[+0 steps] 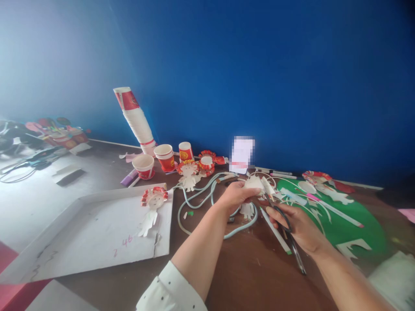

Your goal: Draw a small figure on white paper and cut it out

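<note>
My left hand pinches a white piece of paper between thumb and fingers. In my right hand is a pair of black-handled scissors, its blades close against the paper; how far they are apart I cannot tell. A dark pen sticks out below the right hand, and whether it is gripped too is unclear. A white marker with a green tip lies beside the scissors. Under the left hand, a small white paper figure lies by a pale blue cable.
Left is a white box lid with a red-fringed paper figure. Behind stand paper cups and a tall leaning cup stack. A green disc at right bears markers and scraps. A blurred bright screen stands against the blue wall.
</note>
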Motion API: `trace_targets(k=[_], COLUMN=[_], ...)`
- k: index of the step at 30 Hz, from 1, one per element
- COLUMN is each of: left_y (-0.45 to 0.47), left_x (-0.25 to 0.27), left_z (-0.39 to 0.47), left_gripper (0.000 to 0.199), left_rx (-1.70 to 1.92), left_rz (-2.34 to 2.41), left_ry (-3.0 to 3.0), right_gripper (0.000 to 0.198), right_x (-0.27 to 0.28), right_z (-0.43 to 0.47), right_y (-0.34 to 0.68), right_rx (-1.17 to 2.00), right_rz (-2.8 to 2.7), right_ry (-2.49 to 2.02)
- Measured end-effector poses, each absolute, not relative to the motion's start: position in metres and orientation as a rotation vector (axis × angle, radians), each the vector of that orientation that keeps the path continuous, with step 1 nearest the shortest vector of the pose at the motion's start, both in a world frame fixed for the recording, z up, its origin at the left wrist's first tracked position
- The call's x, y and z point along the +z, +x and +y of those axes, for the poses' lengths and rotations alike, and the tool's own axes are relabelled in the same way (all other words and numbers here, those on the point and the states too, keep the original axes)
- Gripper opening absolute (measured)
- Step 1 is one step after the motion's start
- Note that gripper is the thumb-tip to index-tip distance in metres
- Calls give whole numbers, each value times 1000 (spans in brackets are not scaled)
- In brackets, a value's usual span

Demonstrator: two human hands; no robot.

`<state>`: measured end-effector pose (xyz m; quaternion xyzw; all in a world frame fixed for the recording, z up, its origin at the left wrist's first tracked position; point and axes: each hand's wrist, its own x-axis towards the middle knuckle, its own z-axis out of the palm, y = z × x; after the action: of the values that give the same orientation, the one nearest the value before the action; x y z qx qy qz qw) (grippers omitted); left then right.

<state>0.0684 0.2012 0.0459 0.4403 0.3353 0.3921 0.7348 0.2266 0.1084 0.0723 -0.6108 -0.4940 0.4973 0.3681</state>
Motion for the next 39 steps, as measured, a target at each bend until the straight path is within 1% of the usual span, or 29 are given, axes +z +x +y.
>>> trace_targets(k=[12,19,34,39], left_y=[68,70,73,72], left_x=[47,44,42,44], left_z=[201,204,201,201], left_gripper=[36,39,39,40], left_rx=[878,953,978,974], left_rz=[741,746,752,768], left_ry=[964,939,1016,1022], right_gripper=[43,52,39,42], right_x=[69,63,72,69], right_z=[110,113,112,112], right_y=[230,234,234,235], right_rx=[1305,1383,1384,1405], right_rz=[-1246,-1202,-1273,-1253], right_ry=[-1541,-1538,-1520,-1517])
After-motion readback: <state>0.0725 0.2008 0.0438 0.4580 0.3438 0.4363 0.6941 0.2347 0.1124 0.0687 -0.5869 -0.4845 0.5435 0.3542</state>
